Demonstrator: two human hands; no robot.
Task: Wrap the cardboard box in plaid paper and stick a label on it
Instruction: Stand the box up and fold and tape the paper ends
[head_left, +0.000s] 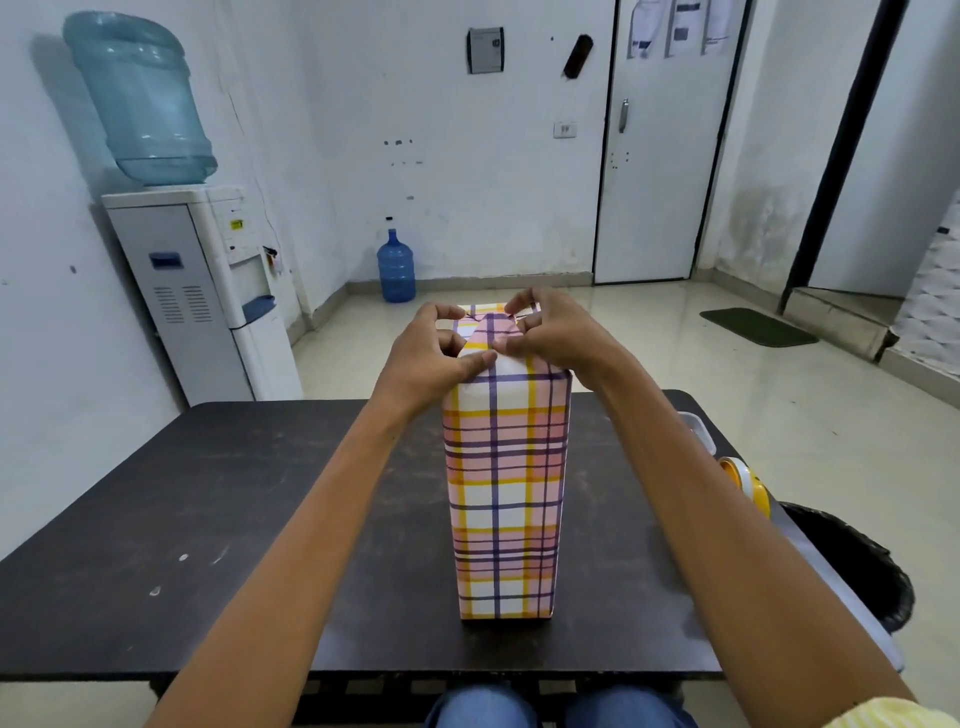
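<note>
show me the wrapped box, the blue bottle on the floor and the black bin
wrapped box (506, 493), head view, middle of its near plaid face
blue bottle (396, 270), head view, middle of its body
black bin (857, 566), head view, its dark side

Obs.: the person's dress. Landmark: the dark table.

Right arm: short sleeve, pale yellow with fine lighter stripes. Only its hem end shows, on the near side of the table's near right corner, cut by the frame edge. The arm is uncovered from that hem to the right hand.

Left arm: uncovered over its whole visible length, from the table's near edge to the left hand. Its sleeve is out of frame.

Legs: blue denim trousers, two knees just below the middle of the table's near edge, with a dark gap between them. Seams and stitching are too blurred to tell.
</note>
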